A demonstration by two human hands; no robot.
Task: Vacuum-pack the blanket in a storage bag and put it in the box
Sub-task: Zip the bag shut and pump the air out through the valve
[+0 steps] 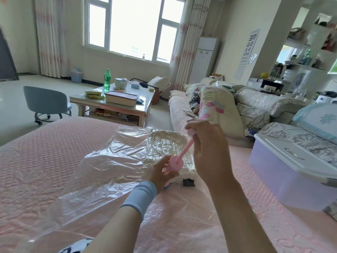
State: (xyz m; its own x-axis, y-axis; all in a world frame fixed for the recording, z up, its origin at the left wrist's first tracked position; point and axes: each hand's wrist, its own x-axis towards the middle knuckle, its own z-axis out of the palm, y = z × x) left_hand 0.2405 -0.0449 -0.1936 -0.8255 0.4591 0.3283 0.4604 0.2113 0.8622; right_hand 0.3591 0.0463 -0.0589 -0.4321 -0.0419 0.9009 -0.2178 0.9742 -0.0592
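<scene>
Midway: on the bed [54, 143], the blanket [164, 141] lies bagged. Left grip [160, 172] curls round the pump [176, 162] base, right grip [206, 148] pinches its raised handle. Air seems partly out; the lidded box [284, 179] waits nearby.

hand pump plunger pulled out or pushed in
Pulled out: a long stretch of pink rod shows between the pump barrel, held by the left hand, and the handle gripped by the right hand.
</scene>
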